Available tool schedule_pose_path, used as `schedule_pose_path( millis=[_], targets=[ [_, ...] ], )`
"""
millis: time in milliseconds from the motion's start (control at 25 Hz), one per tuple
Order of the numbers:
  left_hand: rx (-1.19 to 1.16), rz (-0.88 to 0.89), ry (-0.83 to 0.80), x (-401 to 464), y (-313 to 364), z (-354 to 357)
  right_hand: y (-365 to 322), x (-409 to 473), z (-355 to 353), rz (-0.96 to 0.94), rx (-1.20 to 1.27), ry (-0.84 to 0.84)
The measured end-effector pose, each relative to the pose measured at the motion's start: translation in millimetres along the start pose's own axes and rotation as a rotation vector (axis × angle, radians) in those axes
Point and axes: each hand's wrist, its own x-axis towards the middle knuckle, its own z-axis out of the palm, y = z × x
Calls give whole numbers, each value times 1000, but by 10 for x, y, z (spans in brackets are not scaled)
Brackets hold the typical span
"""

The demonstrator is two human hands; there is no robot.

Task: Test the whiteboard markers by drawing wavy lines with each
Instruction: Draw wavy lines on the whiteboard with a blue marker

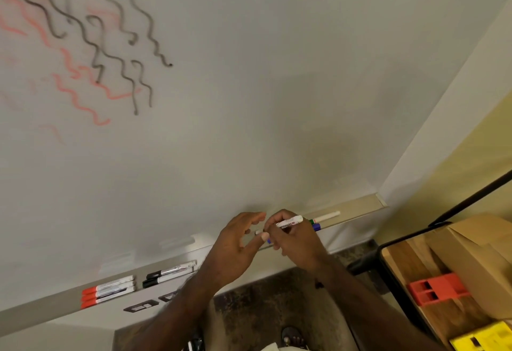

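Note:
My right hand (296, 242) grips a white-barrelled marker (289, 222) just above the whiteboard's tray (69, 299). My left hand (238, 242) hovers beside it with relaxed, spread fingers, one fingertip close to the marker's near end. The whiteboard (249, 101) carries black wavy lines (122, 43) and red wavy lines (74, 93) at the upper left. On the tray lie three red-capped markers (108, 291), two black-capped markers (169, 274), and green and blue markers (315, 224) behind my right hand, along with a white marker (328, 216).
A wooden table (415, 281) with a black frame stands at the lower right, holding a cardboard box (476, 256), an orange plastic block (437, 291) and a yellow box (484, 339). A dark patterned floor lies below. A yellow wall rises on the right.

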Motion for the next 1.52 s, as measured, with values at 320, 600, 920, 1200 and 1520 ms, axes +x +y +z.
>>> schedule_pose_path(
  millis=[320, 600, 920, 1200, 1520],
  targets=[
    [76, 80, 41, -313, 175, -283, -628, -326, 84, 33, 372, -96],
    [-151, 109, 19, -357, 301, -546, -810, -357, -258, 34, 646, -276],
    [20, 154, 346, -421, 564, -897, -1137, -268, -179, -110, 705, -326],
    [398, 340, 1061, -407, 1020, -1993, -2052, -191, 108, -453, 525, -311],
    [638, 716, 1554, -238, 1564, -3326, -3307, -332, 421, -945, 297, -84]
  ],
)
